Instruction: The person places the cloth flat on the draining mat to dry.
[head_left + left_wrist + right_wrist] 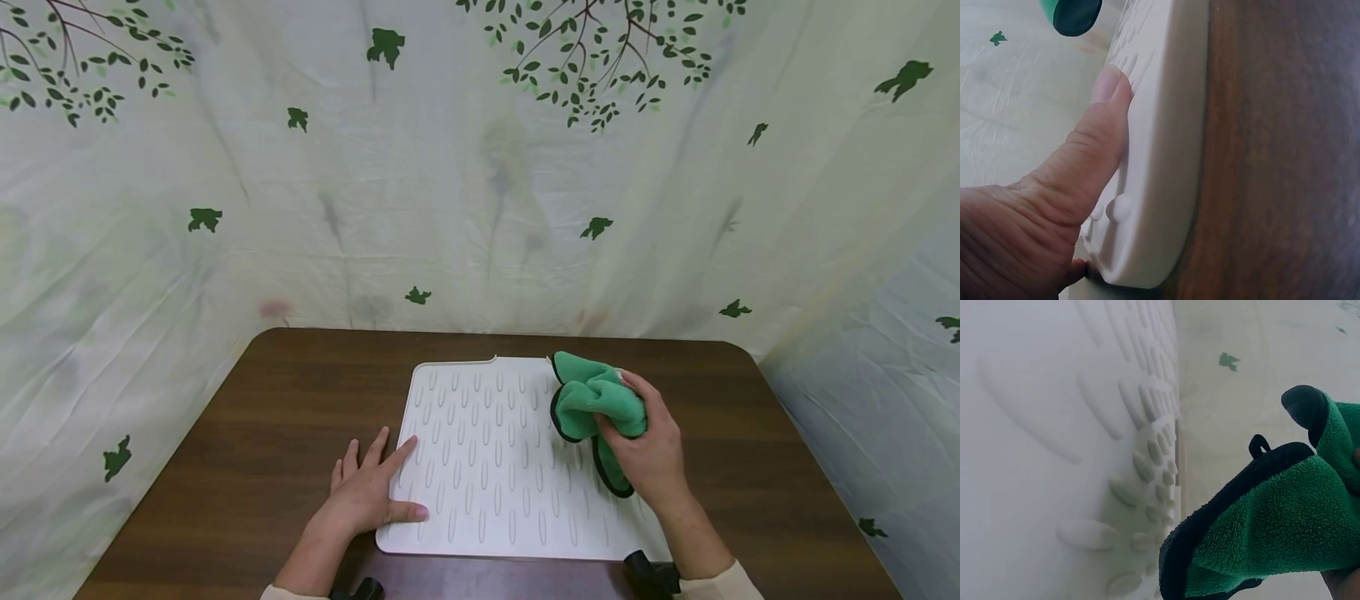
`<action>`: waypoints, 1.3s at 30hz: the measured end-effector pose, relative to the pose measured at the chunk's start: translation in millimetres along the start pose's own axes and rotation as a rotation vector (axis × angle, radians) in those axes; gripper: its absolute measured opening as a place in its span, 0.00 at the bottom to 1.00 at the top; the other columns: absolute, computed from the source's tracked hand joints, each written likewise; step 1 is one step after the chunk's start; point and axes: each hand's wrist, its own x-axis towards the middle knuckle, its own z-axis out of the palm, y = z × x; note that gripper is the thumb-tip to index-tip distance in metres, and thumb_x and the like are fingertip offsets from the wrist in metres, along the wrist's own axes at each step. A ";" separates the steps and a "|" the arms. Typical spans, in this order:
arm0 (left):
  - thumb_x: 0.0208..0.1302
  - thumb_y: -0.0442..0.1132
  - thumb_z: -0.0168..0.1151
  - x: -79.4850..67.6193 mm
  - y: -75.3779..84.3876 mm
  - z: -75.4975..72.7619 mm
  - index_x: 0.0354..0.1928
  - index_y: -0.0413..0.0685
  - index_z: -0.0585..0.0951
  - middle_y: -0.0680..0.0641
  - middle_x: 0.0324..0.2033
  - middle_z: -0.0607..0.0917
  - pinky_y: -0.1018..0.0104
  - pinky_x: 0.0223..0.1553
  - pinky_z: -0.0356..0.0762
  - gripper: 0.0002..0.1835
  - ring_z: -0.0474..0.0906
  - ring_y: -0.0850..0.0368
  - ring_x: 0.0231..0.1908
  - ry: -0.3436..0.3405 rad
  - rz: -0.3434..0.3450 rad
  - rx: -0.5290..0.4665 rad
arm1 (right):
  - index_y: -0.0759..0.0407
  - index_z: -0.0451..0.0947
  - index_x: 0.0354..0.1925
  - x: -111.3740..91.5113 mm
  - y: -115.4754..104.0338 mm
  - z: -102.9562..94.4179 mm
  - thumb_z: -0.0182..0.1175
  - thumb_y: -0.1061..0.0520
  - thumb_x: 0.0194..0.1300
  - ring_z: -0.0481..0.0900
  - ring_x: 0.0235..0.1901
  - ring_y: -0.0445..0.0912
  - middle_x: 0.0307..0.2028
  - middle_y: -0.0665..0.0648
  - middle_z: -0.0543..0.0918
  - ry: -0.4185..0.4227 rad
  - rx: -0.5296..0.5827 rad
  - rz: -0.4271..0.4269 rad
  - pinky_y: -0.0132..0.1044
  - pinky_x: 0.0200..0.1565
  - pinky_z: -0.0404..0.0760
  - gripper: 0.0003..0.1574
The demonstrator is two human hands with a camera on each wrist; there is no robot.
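Observation:
A white plastic board (480,467) with rows of raised oval ridges lies flat on the brown table. My left hand (367,496) rests at its left edge, fingers spread; in the left wrist view the thumb (1100,125) presses along the board's rim (1172,156). A green cloth (600,404) with black edging is bunched in my right hand (652,446), over the board's right part. The right wrist view shows the cloth (1272,519) with a small black loop, near the ridges (1125,490); most of the right hand is out of that frame.
The dark wooden table (750,483) has rounded far corners. A pale curtain (465,183) printed with leaves and birds hangs right behind it and along both sides. Black wrist straps (651,575) show at the bottom of the head view.

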 end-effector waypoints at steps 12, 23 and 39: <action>0.35 0.70 0.78 0.1 0.1 0.3 0.79 0.67 0.61 0.36 0.81 0.49 0.19 0.69 0.40 0.64 0.38 0.16 0.75 -0.001 -0.008 0.006 | 0.55 0.70 0.69 -0.8 0.5 10.0 0.75 0.66 0.57 0.77 0.59 0.61 0.64 0.64 0.78 -0.010 -0.007 -0.032 0.65 0.56 0.77 0.44; 0.36 0.70 0.79 -0.7 1.1 -1.4 0.79 0.67 0.61 0.36 0.81 0.49 0.20 0.70 0.39 0.64 0.36 0.17 0.76 -0.009 -0.013 0.000 | 0.55 0.72 0.67 -0.1 -3.4 18.0 0.76 0.66 0.55 0.79 0.58 0.61 0.61 0.63 0.81 -0.009 -0.009 -0.066 0.62 0.54 0.78 0.43; 0.36 0.71 0.77 1.3 -0.2 -0.3 0.79 0.68 0.61 0.37 0.81 0.48 0.20 0.70 0.39 0.64 0.36 0.17 0.76 -0.016 -0.016 0.007 | 0.54 0.73 0.67 -1.8 -3.6 31.0 0.77 0.65 0.53 0.79 0.60 0.56 0.60 0.62 0.82 -0.027 0.014 -0.093 0.46 0.59 0.76 0.44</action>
